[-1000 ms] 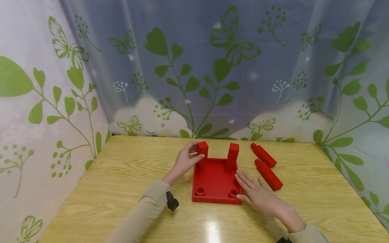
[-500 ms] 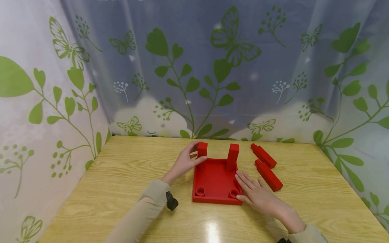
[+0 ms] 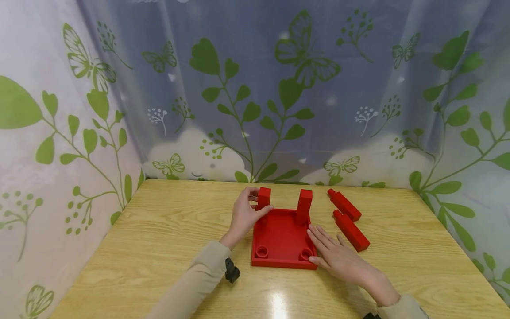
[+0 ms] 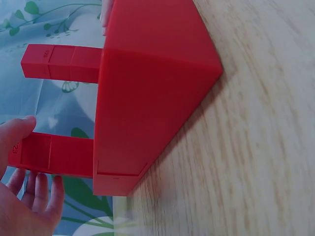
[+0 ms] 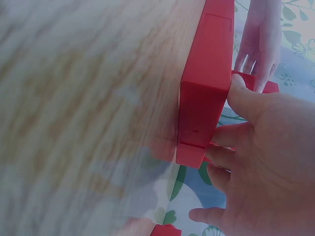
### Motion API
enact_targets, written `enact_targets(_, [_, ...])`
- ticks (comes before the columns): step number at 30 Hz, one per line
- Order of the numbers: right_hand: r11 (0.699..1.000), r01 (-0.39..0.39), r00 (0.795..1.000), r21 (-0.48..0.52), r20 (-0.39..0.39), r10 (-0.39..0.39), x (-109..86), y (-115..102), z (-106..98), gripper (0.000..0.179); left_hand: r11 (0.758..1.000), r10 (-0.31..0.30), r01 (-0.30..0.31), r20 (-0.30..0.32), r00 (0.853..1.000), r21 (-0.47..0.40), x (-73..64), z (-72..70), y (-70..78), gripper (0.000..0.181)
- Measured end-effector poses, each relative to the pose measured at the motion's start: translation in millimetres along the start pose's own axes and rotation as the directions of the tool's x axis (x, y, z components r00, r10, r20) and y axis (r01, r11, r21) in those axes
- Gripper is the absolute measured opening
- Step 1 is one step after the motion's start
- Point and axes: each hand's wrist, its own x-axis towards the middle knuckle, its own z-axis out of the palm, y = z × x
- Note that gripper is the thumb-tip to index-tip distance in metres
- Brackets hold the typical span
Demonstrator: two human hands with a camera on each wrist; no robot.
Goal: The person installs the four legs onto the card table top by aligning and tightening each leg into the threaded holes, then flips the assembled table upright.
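Note:
A shallow, square red tray-like base (image 3: 283,237) lies on the table with its raised rim up. Two square red legs stand at its far corners. My left hand (image 3: 242,215) holds the far-left leg (image 3: 264,198); the thumb (image 4: 19,129) lies on one side of that leg and the fingers are on the other. The far-right leg (image 3: 304,206) stands untouched. On the right rim rests my right hand (image 3: 342,262), fingers extended, thumb near the front corner. Round sockets show at the near-left corner (image 3: 261,252) and the near-right corner (image 3: 306,254).
Two more red legs, one farther back (image 3: 345,205) and one nearer (image 3: 352,231), lie on their sides right of the base, each with a narrow round end. A leaf-and-butterfly patterned curtain (image 3: 247,110) hangs behind the wooden table (image 3: 159,221).
The far-left leg has turned a little, and its faces now look squared up with the base. My left thumb and wrist have shifted rightward. My right hand stays in place.

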Motion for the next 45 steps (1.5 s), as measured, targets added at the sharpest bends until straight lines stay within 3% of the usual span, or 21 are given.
enact_targets(8, [1.000,-0.001,1.000,-0.001,-0.001,0.001,0.3,-0.9,-0.9,0.075,0.999,0.001,0.000,0.021,1.000,-0.049,-0.9,-4.5,-4.6,0.049])
enact_targets(14, [1.000,0.000,1.000,-0.008,-0.005,0.000,-0.4,-1.7,-1.2,0.075,0.995,0.067,-0.060,0.086,0.994,-0.073,0.3,-9.7,-9.6,0.045])
enact_targets(18, [1.000,0.000,1.000,-0.008,-0.005,0.000,-0.6,-2.1,-1.5,0.074,0.992,0.101,-0.086,0.166,0.981,-0.093,1.2,-15.0,-10.2,0.048])
enact_targets(24, [1.000,-0.004,1.000,-0.008,-0.006,0.004,-0.4,-2.6,-1.9,0.074,0.988,0.134,-0.104,0.288,0.948,-0.117,5.8,-21.2,-13.1,0.051])
enact_targets(27, [1.000,-0.004,1.000,-0.007,-0.007,0.004,-0.6,-2.8,-1.9,0.074,0.986,0.149,-0.113,0.323,0.935,-0.125,8.2,-22.2,-14.9,0.052])
enact_targets(29, [1.000,-0.002,1.000,-0.006,-0.008,0.002,-0.8,-2.6,-1.9,0.074,0.986,0.142,-0.103,0.327,0.934,-0.134,8.7,-22.1,-14.6,0.054])
enact_targets(33, [1.000,0.000,1.000,-0.009,-0.009,0.000,-0.6,-1.7,-1.4,0.075,0.990,0.122,-0.098,0.255,0.959,-0.106,6.7,-18.7,-12.0,0.059])
enact_targets(37, [1.000,-0.002,1.000,-0.011,-0.004,0.002,-0.1,-0.4,-0.5,0.075,0.994,0.101,-0.097,0.093,0.990,-0.052,3.1,-10.9,-9.7,0.057])
enact_targets(41, [1.000,-0.007,1.000,-0.006,0.004,0.008,0.2,0.3,0.4,0.075,0.997,0.076,-0.076,-0.019,0.997,-0.021,0.6,-2.8,-9.8,0.054])
enact_targets(45, [1.000,-0.006,1.000,-0.012,0.000,0.006,0.2,0.7,0.3,0.075,0.996,0.090,-0.090,-0.050,0.995,0.005,-0.6,1.1,-7.9,0.052])
